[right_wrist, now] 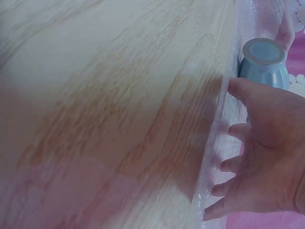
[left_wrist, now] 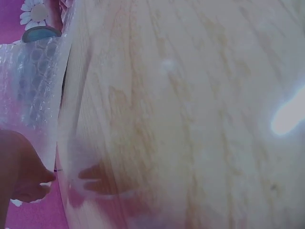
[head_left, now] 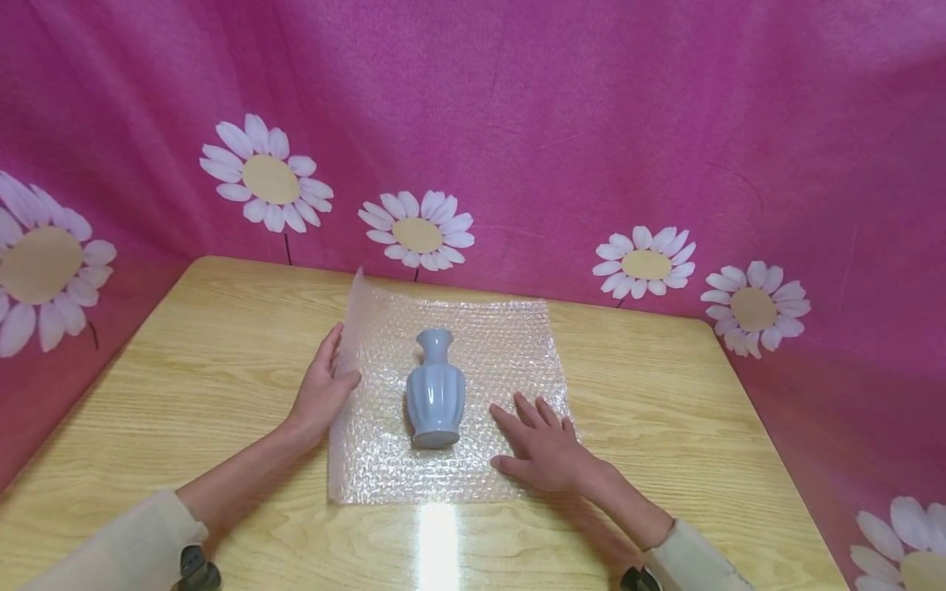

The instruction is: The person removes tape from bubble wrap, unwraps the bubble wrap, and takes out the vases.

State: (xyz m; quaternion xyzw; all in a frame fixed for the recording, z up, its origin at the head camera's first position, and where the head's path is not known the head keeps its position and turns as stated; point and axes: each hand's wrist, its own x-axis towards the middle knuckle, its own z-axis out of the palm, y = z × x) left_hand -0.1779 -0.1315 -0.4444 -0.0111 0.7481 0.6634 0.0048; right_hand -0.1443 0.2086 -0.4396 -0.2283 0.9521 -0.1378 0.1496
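A pale blue fluted vase [head_left: 435, 394] lies on its side on a sheet of bubble wrap [head_left: 510, 345], its neck toward the far edge and its base facing me. My left hand [head_left: 323, 392] holds the sheet's left edge, which stands raised, thumb on the inner face and fingers on the outer. Fingers spread, my right hand [head_left: 545, 447] rests on the right part of the sheet, apart from the vase. In the right wrist view its fingertips press on the bubble wrap, with the vase's round base [right_wrist: 263, 51] just beyond the thumb.
Under everything is a light wood-grain table [head_left: 650, 410] with rounded far corners. A pink cloth [head_left: 517, 123] with white daisies hangs behind it and along both sides. Light glares off the table [head_left: 438, 546] in front of the sheet.
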